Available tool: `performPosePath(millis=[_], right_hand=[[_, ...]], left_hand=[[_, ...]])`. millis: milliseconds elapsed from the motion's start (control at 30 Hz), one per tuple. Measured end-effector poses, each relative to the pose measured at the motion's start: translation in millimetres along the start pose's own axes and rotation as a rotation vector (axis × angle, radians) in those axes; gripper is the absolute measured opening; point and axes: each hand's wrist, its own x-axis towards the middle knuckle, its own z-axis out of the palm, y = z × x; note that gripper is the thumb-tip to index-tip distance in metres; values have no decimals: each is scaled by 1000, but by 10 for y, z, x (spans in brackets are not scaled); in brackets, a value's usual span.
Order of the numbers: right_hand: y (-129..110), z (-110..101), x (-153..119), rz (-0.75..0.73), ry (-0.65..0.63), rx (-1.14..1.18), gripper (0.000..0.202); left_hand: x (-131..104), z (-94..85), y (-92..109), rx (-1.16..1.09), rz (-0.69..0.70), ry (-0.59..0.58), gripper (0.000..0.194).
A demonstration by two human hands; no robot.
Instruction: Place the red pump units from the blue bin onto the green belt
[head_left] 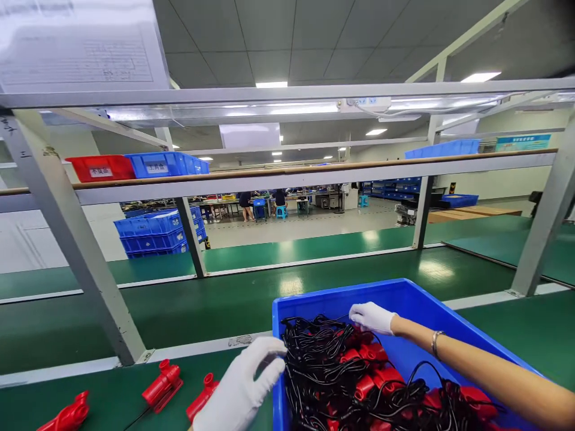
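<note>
A blue plastic bin (341,298) holds a heap of red plastic parts (389,380) and bundled black cables (314,347). My right hand (372,317), in a white glove, reaches into the far side of the bin. Its fingers are curled together at the heap, beside cables and a red part; what they grip is hidden. My left hand (245,383), also white-gloved, is at the bin's left rim, thumb and forefinger curved with a gap between them. Left of it on the green bench lie a red part (202,398), a red part with a cable (162,386) and another red part (67,413).
Grey metal posts (83,239) and a shelf (287,176) frame the green bench (215,305). On the shelf sit a red bin (101,169) and blue bins (168,164). Stacked blue crates (155,233) stand beyond. Several people are at tables farther back.
</note>
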Motion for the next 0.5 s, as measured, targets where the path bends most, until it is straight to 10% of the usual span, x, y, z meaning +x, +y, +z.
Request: performPosePath(millis=[300, 500], right_hand=[[-92, 261, 28, 146, -1, 4, 23], [-86, -217, -255, 241, 115, 155, 21]], left_hand=[[-418, -106, -9, -59, 2, -34, 30], [-445, -220, 50, -252, 10, 3, 35]])
